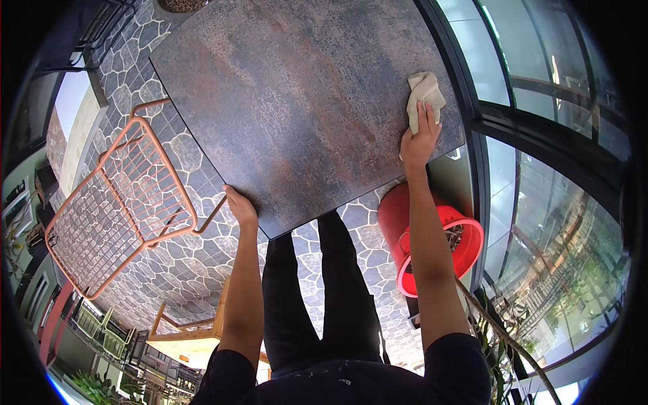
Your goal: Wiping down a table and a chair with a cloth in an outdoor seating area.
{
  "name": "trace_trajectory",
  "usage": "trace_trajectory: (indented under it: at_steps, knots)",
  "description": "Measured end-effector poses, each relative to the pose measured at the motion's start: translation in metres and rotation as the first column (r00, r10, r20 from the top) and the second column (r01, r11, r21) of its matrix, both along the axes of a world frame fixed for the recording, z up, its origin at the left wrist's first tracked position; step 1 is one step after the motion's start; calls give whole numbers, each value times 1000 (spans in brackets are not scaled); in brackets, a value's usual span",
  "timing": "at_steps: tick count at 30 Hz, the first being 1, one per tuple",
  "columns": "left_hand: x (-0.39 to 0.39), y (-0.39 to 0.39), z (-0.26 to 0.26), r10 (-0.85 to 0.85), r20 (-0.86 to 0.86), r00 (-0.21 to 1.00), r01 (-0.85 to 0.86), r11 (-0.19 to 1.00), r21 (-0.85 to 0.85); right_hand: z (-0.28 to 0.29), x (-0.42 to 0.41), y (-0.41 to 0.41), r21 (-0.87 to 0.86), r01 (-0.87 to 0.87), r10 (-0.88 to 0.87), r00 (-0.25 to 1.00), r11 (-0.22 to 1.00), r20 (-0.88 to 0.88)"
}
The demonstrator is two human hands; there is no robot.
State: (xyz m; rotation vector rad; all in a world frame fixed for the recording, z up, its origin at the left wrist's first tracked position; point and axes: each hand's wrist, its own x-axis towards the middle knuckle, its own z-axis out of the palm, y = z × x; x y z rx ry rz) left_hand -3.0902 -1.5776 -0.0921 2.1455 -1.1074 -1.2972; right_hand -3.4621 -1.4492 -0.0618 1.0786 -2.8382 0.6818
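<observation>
A stone-look tabletop (pixel 293 106) in mottled grey and rust brown spreads before me. At its near left edge, close to the corner, my left hand (pixel 242 206) takes hold of the rim; some of its fingers are hidden. My right hand (pixel 422 139) lies on a crumpled beige cloth (pixel 426 88) near the right side of the top. Its fingers press on the cloth, which sticks out beyond the fingertips and beside the thumb.
A copper-coloured wire chair (pixel 147 187) stands to the left on stone-patterned paving (pixel 202 263). Below my right forearm is a red bucket (pixel 473 238) holding dry debris. Black-framed glass panels (pixel 547 202) border the right side. A wooden piece of furniture (pixel 187 349) sits behind me at left.
</observation>
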Motion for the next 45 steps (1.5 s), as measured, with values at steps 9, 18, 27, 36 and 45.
trace_trajectory:
  at_steps: [9, 18, 27, 36, 45]
  knots:
    - [-24, 0, 14, 48, 206, 977, -16, 988, -156, 11, 166, -99, -305, -427, 495, 847, 851, 197]
    - [-15, -1, 8, 35, 264, 964, 0, 991, -132, -1, 172, -118, -242, -655, 677, 736, 716, 8]
    - [-23, 0, 15, 37, 225, 974, -4, 989, -147, 2, -24, -75, -107, -152, 138, 982, 982, -127]
    - [-25, -3, 26, 55, 354, 933, -14, 993, -115, -2, 128, -158, -345, -443, 498, 863, 827, 85]
    - [-10, -2, 13, 51, 377, 925, 33, 977, -213, -3, 145, -184, -256, -757, 765, 638, 601, -88]
